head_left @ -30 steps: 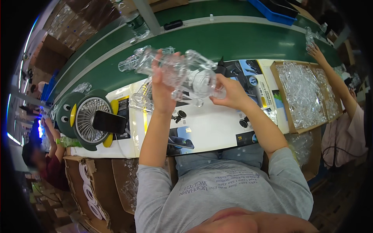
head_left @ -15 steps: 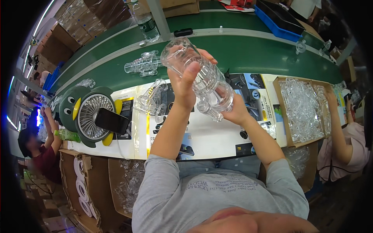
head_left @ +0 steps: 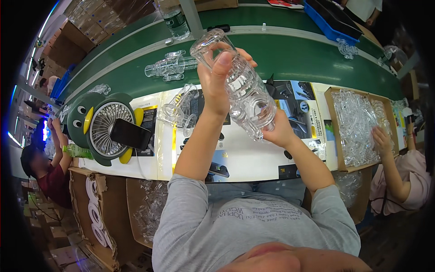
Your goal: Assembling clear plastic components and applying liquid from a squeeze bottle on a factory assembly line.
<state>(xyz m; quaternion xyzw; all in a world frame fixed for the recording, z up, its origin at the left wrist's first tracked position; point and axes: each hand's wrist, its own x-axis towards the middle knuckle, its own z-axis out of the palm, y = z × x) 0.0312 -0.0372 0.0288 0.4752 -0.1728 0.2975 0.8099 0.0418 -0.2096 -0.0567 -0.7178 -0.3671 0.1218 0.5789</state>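
Observation:
A clear, bottle-shaped piece (head_left: 240,75) with ribbed walls and small knobs on its side is held tilted over the table between my hands. My left hand (head_left: 217,81) wraps round its upper part, thumb across the front. My right hand (head_left: 282,130) closes on its lower end; some of those fingers are hidden. Left of my left hand, a similar clear piece (head_left: 165,67) lies on the green belt. Clear curved parts (head_left: 181,109) rest on the printed cardboard sheet (head_left: 251,164) beside my left forearm.
At left stand a penguin-shaped fan (head_left: 111,131) and a phone (head_left: 130,134). A carton of clear parts (head_left: 355,131) sits at right, with a co-worker's hand (head_left: 383,140) in it. A water bottle (head_left: 176,22) and blue tray (head_left: 324,20) are at the back.
My hands have raised the clear piece slightly, and it has turned a little. The co-worker's hand has moved lower over the carton. The whole view has shifted slightly.

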